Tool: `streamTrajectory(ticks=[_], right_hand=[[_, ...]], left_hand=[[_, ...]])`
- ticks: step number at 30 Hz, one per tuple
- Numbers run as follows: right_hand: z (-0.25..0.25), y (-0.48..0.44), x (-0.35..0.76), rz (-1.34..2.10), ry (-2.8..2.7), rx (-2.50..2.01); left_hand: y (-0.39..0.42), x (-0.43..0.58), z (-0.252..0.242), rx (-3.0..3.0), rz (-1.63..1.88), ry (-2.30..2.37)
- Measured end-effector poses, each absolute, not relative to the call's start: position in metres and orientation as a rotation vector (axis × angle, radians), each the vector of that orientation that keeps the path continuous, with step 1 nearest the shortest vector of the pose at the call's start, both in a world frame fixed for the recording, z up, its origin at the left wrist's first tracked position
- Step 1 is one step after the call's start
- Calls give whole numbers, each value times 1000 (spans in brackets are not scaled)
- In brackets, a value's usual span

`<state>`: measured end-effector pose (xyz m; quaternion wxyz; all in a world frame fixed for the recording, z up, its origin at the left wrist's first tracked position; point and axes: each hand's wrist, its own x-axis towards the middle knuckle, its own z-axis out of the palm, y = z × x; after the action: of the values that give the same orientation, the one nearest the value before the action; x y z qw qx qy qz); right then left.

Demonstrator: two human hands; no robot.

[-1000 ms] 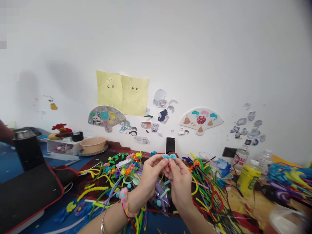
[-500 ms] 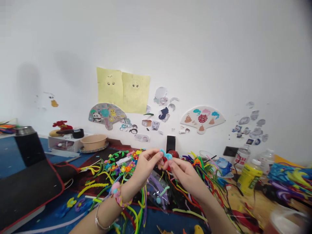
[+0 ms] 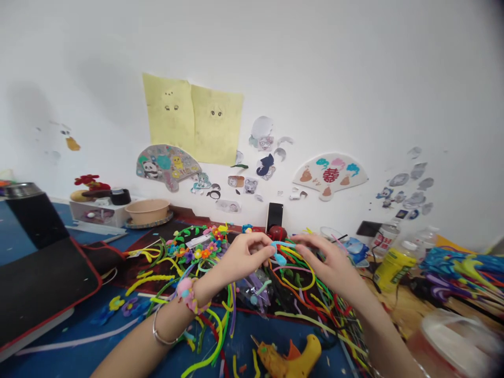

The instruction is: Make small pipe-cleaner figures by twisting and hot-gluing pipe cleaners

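A light-blue pipe cleaner (image 3: 280,259) is raised over the cluttered desk, its lower part bent into a small loop. My left hand (image 3: 249,256) pinches it between thumb and forefinger. A straight length of it runs right to the fingertips of my right hand (image 3: 328,262), where thumb and forefinger close on its end. Beneath my hands lie many coloured pipe cleaners (image 3: 293,286) and a clear plastic bag (image 3: 254,296). Near the front edge rests a yellow glue gun (image 3: 293,359).
Small fuzzy flowers (image 3: 205,249) are heaped left of centre. A phone (image 3: 274,217) leans against the wall. At the right stand a yellow bottle (image 3: 395,266) and a plastic tub (image 3: 452,336); at the left, a black flask (image 3: 37,215) and a beige bowl (image 3: 148,211).
My right hand has moved right, away from my left, and a straight stretch of the blue pipe cleaner now shows between them. The view has tipped down, revealing the glue gun.
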<state>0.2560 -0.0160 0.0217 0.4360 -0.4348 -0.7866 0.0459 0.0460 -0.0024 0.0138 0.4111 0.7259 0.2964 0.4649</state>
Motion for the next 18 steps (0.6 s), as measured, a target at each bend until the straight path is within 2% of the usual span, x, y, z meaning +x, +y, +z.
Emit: streamTrajectory(ticks=[2, 4, 9, 13, 18], right_hand=[[6, -20, 263, -148, -1799, -1030], [-14, -32, 274, -188, -1872, -967], [-69, -65, 291, 319, -2760, -1024], [-101, -76, 288, 425, -2866, -1145], [-91, -73, 293, 581, -2749, -1124]], left_hand=[[5, 49, 7, 1786, 1177, 769], [10, 52, -1, 1757, 1186, 785], [12, 51, -29, 1687, 1101, 847], [3, 38, -54, 1533, 1027, 919], [-10, 21, -83, 1324, 1044, 990]])
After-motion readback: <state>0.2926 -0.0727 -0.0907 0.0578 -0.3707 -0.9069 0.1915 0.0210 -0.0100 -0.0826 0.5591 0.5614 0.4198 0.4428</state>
